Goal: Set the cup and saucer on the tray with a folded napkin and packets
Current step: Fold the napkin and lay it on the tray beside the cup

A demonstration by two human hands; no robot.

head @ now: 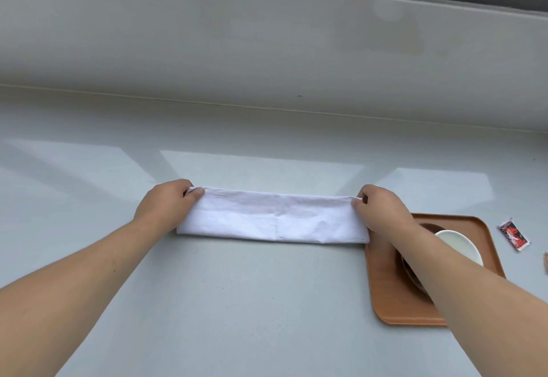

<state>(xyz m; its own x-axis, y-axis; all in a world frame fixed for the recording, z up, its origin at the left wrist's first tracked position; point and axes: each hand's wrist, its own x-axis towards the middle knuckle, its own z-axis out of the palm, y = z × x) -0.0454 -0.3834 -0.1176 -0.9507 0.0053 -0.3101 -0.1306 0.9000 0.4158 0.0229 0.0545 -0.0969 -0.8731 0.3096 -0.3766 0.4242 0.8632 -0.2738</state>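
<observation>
Counter: pale grey glossy countertop (pixel 237 287), light backsplash wall (pixel 267 44) behind, dark strip along the top edge of view.
Arms: both bare forearms reach in from the bottom corners; the right forearm crosses over the tray and blocks most of what sits on it.
Napkin: white cloth napkin (pixel 272 218), folded into a long flat band, lying on the counter centre frame, a fold line visible along its length. Its right end touches or just overlaps the tray's near-left corner; cannot tell which.
Tray: brown rounded-corner tray (pixel 385 302) on the counter at right, just beside the napkin.
Saucer: dark saucer (pixel 410 270) on the tray, mostly hidden by the right forearm.
Cup: white cup (pixel 458 243) on the saucer, only part of the rim and wall showing past the arm.
Left hand: left hand (pixel 166 203) pinched shut on the napkin's far-left corner.
Right hand: right hand (pixel 381 209) pinched shut on the napkin's far-right corner.
Packet: red and black packet (pixel 514 235) on the counter right of the tray, off it, apart from the cup.
Edge item: tan sliver (pixel 545 262) at the right frame edge, too cropped to identify.
</observation>
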